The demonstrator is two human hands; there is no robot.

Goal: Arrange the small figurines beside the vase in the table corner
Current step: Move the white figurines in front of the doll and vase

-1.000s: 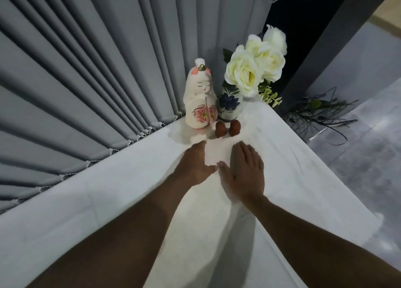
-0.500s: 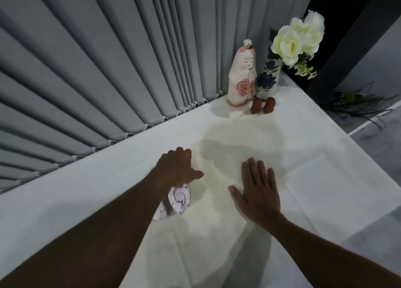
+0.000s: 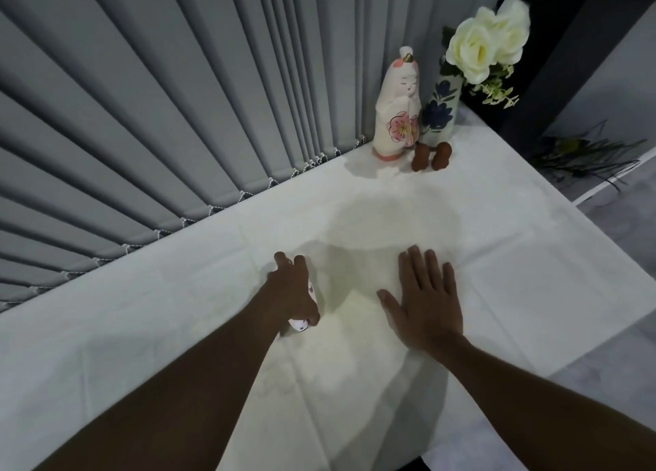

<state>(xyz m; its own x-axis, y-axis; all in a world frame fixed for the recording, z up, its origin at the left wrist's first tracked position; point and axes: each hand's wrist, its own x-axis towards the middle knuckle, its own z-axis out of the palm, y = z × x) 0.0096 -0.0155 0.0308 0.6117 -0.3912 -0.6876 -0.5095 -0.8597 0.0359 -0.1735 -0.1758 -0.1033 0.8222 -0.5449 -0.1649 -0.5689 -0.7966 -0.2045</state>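
Observation:
In the far corner of the white table [image 3: 532, 264] stands a blue-flowered vase [image 3: 440, 115] with white roses. A tall white doll figurine [image 3: 397, 115] with a pink flower stands just left of it. Two small brown figurines [image 3: 431, 155] sit in front of both. My left hand [image 3: 293, 289] lies over small white and pink figurines [image 3: 300, 323] near the table's middle, fingers closing around them; only their edges show. My right hand [image 3: 426, 303] rests flat on the cloth, fingers spread, holding nothing.
Grey vertical blinds [image 3: 177, 98] run along the table's far left edge. The table's right edge drops to a grey floor, where a dark spray of foliage [image 3: 585, 158] lies.
Both hands have pulled back from the corner toward me. My left hand has come down over the small white and pink figurines; my right hand settled flat on the cloth.

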